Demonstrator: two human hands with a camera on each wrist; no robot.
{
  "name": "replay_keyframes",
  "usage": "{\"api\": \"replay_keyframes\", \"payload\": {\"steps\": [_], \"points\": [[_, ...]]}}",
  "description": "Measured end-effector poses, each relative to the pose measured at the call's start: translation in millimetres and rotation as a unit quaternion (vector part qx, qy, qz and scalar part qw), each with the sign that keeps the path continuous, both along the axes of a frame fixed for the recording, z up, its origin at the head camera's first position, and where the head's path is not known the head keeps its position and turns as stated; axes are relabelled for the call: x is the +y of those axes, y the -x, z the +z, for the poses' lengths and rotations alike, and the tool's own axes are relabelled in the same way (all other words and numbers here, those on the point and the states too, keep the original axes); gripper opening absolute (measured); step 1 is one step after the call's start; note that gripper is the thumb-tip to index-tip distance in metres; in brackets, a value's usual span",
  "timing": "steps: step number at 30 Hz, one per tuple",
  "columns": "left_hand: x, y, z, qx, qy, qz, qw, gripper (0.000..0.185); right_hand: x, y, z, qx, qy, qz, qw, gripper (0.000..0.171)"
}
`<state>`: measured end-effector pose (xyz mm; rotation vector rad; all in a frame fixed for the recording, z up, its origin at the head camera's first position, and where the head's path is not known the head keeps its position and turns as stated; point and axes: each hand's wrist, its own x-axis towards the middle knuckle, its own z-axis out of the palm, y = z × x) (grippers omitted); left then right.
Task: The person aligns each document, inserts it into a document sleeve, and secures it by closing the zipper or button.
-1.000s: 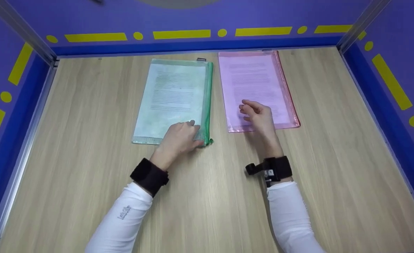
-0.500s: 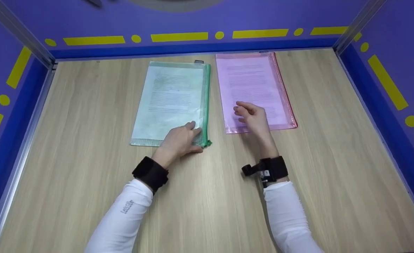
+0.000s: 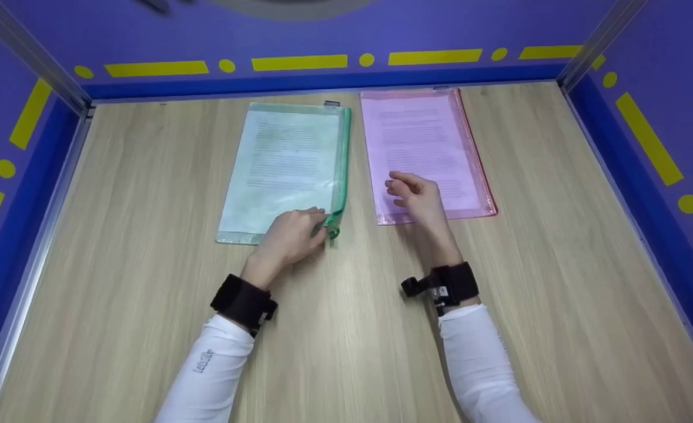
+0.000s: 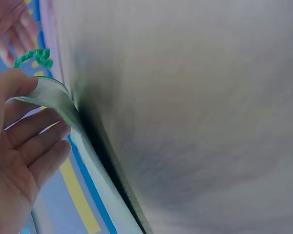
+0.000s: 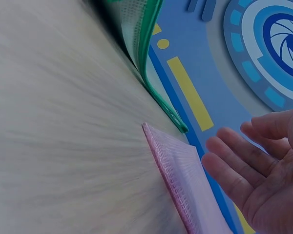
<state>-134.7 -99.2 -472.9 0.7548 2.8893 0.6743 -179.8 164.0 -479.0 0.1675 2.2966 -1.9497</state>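
Note:
A green zip document pouch [image 3: 281, 158] with a printed sheet inside lies on the table. Its near right corner is lifted and bent over, pinched between the thumb and fingers of my left hand [image 3: 290, 238]. In the left wrist view the raised corner [image 4: 53, 95] curls up from the wood, and a green zip pull cord [image 4: 36, 56] dangles beyond the thumb. My right hand [image 3: 422, 200] hovers over the near part of a pink zip pouch [image 3: 411, 135], fingers loosely bent and holding nothing. The right wrist view has this pink pouch [image 5: 180, 170] flat, apart from the fingers.
The wooden table [image 3: 558, 264] carries both pouches side by side near its far edge. Purple panels with yellow marks [image 3: 299, 61] wall in the back and both sides. Metal rails [image 3: 34, 235] run along the table's edges.
My left hand has taken hold of the green pouch's near right corner and pulled it up and leftward, bending the zip edge. My right hand has hardly moved.

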Motion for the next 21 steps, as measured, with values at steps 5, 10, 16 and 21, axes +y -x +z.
{"api": "replay_keyframes", "payload": {"steps": [5, 10, 16, 21], "points": [[-4, 0.9, 5.2, 0.006, -0.058, 0.034, 0.9977, 0.021, -2, 0.6, -1.3, -0.004, 0.001, -0.001, 1.0, 0.035], [-6, 0.2, 11.2, 0.024, -0.101, 0.065, 0.9925, 0.028, -3, -1.1, -0.4, 0.004, -0.001, 0.005, 1.0, 0.036], [-7, -0.8, 17.0, 0.045, -0.167, 0.11, 0.9789, 0.031, -8, -0.6, -0.5, 0.013, -0.005, 0.024, 1.0, 0.036], [-3, 3.2, 19.1, 0.068, -0.215, 0.123, 0.9665, 0.031, -9, -3.1, -1.3, 0.007, -0.003, 0.018, 1.0, 0.036]]}}
